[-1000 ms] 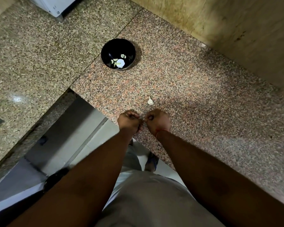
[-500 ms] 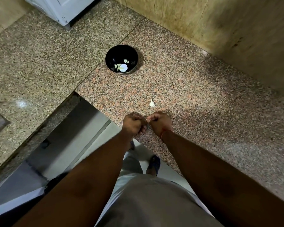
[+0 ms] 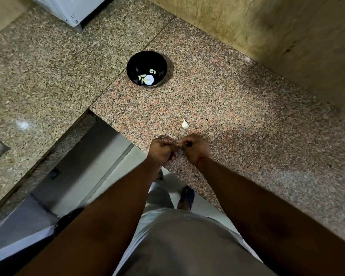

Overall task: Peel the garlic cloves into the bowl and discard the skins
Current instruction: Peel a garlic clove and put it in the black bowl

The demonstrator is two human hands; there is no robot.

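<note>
While no writing shows, both hands (image 3: 179, 147) pinch a garlic clove (image 3: 180, 144).

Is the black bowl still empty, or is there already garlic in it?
Not empty. The black bowl stands upright on the granite counter and holds a few pale peeled garlic cloves at its bottom; most of it is unfilled.

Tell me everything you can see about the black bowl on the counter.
The bowl is round, black and glossy inside, with a thin bright edge at its near base; the material cannot be told. It stands upright on the speckled granite counter, far beyond both hands, and nothing else touches it. At its bottom lie a few pale pieces, probably peeled garlic, one large and bright white, the others smaller and yellowish.
</note>
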